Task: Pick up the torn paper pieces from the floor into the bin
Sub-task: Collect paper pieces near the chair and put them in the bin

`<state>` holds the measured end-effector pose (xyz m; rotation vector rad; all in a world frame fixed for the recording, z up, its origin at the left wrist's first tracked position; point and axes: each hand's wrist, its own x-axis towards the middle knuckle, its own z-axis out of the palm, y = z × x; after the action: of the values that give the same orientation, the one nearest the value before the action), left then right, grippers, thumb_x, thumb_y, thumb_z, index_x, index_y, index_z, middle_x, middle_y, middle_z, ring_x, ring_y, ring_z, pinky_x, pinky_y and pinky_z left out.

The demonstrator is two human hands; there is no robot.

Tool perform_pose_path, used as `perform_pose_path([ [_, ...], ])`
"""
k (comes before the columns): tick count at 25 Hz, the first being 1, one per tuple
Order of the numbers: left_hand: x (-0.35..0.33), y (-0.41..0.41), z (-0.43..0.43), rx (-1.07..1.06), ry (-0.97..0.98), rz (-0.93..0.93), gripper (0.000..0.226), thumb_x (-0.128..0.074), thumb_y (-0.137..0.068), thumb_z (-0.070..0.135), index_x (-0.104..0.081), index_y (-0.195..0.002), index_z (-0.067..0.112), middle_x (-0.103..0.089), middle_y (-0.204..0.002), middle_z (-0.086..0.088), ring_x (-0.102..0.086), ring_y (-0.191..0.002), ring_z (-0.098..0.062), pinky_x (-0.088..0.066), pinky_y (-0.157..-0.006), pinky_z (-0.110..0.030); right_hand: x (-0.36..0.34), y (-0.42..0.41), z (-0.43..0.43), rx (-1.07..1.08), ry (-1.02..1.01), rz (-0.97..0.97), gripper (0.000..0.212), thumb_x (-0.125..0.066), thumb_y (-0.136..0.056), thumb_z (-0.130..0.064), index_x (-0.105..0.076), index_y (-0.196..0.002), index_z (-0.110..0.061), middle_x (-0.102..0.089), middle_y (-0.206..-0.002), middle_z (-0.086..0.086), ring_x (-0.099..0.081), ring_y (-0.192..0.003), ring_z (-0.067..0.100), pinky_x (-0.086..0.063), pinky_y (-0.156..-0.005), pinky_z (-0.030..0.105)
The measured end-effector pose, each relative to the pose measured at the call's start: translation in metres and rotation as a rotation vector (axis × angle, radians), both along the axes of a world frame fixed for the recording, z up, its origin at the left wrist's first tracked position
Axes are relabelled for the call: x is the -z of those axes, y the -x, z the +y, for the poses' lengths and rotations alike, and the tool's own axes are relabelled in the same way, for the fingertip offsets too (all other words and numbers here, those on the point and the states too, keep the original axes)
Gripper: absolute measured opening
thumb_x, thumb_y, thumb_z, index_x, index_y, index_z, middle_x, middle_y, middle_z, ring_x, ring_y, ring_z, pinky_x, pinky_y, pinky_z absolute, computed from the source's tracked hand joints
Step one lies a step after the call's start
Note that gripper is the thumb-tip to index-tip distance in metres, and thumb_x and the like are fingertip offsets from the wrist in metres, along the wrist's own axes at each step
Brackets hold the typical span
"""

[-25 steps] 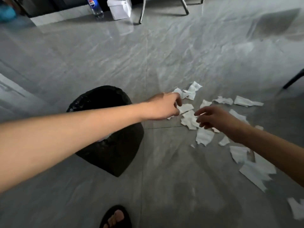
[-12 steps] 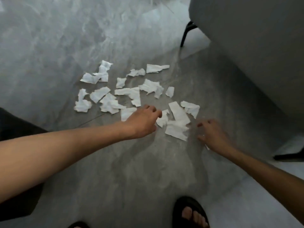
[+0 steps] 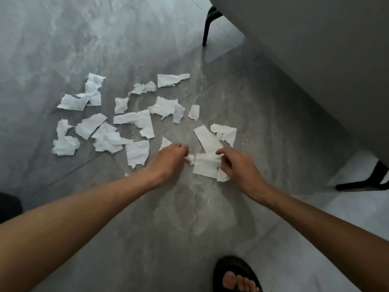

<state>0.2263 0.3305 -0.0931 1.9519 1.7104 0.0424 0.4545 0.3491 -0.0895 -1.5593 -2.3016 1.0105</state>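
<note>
- Fingers [image 3: 182,149] of my left hand [image 3: 168,160] were curled shut around a small crumpled scrap [image 3: 190,159] of white paper, which stuck out past the knuckles toward the right.
- Over on the other side, my right hand [image 3: 239,168] had thumb and fingers pinched on the edge of a larger flat piece [image 3: 205,165], which lay between the two hands and touched the floor.
- Under that hand's heel a smaller shred [image 3: 223,177] poked out; I could not tell whether it was held or merely lying there.
- Beyond the hands, the torn paper pieces [image 3: 134,119] were spread over the grey floor [image 3: 126,39] in a loose patch, most of them to the left and further from me, several overlapping.
- Two pieces sat just past my right hand: a long strip [image 3: 205,137] and a ragged-edged one [image 3: 225,132] touching it.
- One small bit [image 3: 194,111] lay apart from the others, near the middle of the patch.
- At the left edge of view I saw only a dark shape [image 3: 9,205], too cut off to identify as the bin.
- A grey upholstered seat [image 3: 315,49] with black legs [image 3: 209,24] filled the upper right.
- My sandalled foot [image 3: 236,277] stood at the bottom edge, well apart from the paper.
</note>
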Motion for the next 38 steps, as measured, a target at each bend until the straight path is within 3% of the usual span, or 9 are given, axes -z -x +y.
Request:
perform_pose_path([
  [3,-0.001,0.014,-0.010,-0.011,-0.098,0.000,0.011,-0.062,-0.085,0.020,-0.062,-0.092,0.012,-0.062,-0.103,-0.011,-0.057,-0.096,-0.032,-0.045,-0.072,-0.037,0.007,0.031,0.004,-0.225,0.018,-0.140,0.039,-0.060,-0.081,-0.002,-0.054,-0.117,-0.014,-0.055,-0.101,0.002,-0.056,-0.088,0.021,-0.048,-0.078,0.033],
  [6,-0.002,0.029,-0.004,-0.065,-0.237,0.109,0.012,-0.068,-0.080,0.025,-0.065,-0.089,0.017,-0.058,-0.122,-0.009,-0.051,-0.110,-0.030,-0.047,-0.082,-0.039,0.017,0.037,0.001,-0.198,0.076,-0.144,0.007,-0.052,-0.086,-0.009,-0.055,-0.092,-0.012,-0.052,-0.096,0.003,-0.054,-0.080,0.023,-0.050,-0.073,0.043],
  [10,0.008,0.034,0.007,-0.060,-0.141,0.128,0.012,-0.067,-0.082,0.022,-0.063,-0.092,0.016,-0.055,-0.118,-0.010,-0.051,-0.104,-0.031,-0.048,-0.076,-0.039,0.019,0.032,0.003,-0.131,0.119,-0.047,0.009,-0.046,-0.089,-0.016,-0.051,-0.097,-0.017,-0.052,-0.091,-0.010,-0.053,-0.078,0.019,-0.048,-0.069,0.035],
  [14,0.006,0.036,0.000,-0.063,-0.090,-0.023,0.006,-0.063,-0.082,0.013,-0.060,-0.086,0.009,-0.060,-0.091,-0.013,-0.058,-0.084,-0.032,-0.046,-0.066,-0.041,0.013,0.035,0.032,-0.133,-0.181,-0.076,0.008,-0.062,-0.083,-0.008,-0.057,-0.080,-0.013,-0.050,-0.123,0.003,-0.054,-0.085,0.018,-0.048,-0.068,0.030],
  [19,-0.006,0.075,-0.028,-0.124,-0.176,-0.037,0.026,-0.066,-0.082,0.011,-0.057,-0.106,0.011,-0.066,-0.094,-0.013,-0.061,-0.085,-0.032,-0.049,-0.069,-0.038,0.026,0.048,0.034,-0.293,-0.218,-0.211,0.009,-0.061,-0.083,-0.006,-0.056,-0.082,-0.013,-0.057,-0.096,0.008,-0.058,-0.079,0.028,-0.039,-0.063,0.031],
  [22,0.000,0.103,-0.035,-0.301,-0.021,0.034,0.043,-0.063,-0.087,0.015,-0.044,-0.126,0.014,-0.068,-0.097,-0.018,-0.063,-0.090,-0.037,-0.051,-0.073,-0.041,0.026,0.053,0.031,-0.333,-0.270,-0.257,0.012,-0.061,-0.081,-0.006,-0.053,-0.082,-0.014,-0.057,-0.089,0.009,-0.056,-0.077,0.029,-0.029,-0.061,0.030],
  [25,0.007,0.105,-0.036,-0.345,0.020,0.019,0.025,-0.061,-0.087,0.015,-0.053,-0.110,0.011,-0.069,-0.098,-0.018,-0.064,-0.089,-0.036,-0.051,-0.073,-0.040,0.016,0.060,0.025,-0.369,-0.277,-0.176,0.012,-0.061,-0.080,-0.008,-0.051,-0.082,-0.015,-0.055,-0.083,0.006,-0.052,-0.072,0.025,-0.029,-0.058,0.030],
  [32,-0.051,0.107,-0.009,-0.123,0.078,0.118,0.010,-0.064,-0.076,0.012,-0.066,-0.086,0.010,-0.069,-0.092,-0.015,-0.063,-0.086,-0.032,-0.048,-0.069,-0.033,-0.024,0.095,-0.006,0.031,0.190,0.205,0.011,-0.065,-0.081,-0.005,-0.063,-0.079,-0.015,-0.063,-0.072,-0.005,-0.055,-0.064,0.006,-0.039,-0.056,0.007],
  [38,-0.184,0.151,-0.019,-0.087,-0.125,0.066,0.007,-0.068,-0.077,0.012,-0.064,-0.082,0.016,-0.052,-0.068,0.011,-0.050,-0.070,-0.012,-0.033,-0.057,-0.021,-0.085,0.171,-0.027,0.063,0.506,0.404,0.004,-0.064,-0.085,-0.003,-0.065,-0.089,-0.003,-0.062,-0.072,0.003,-0.052,-0.057,0.003,-0.043,-0.052,0.009],
])
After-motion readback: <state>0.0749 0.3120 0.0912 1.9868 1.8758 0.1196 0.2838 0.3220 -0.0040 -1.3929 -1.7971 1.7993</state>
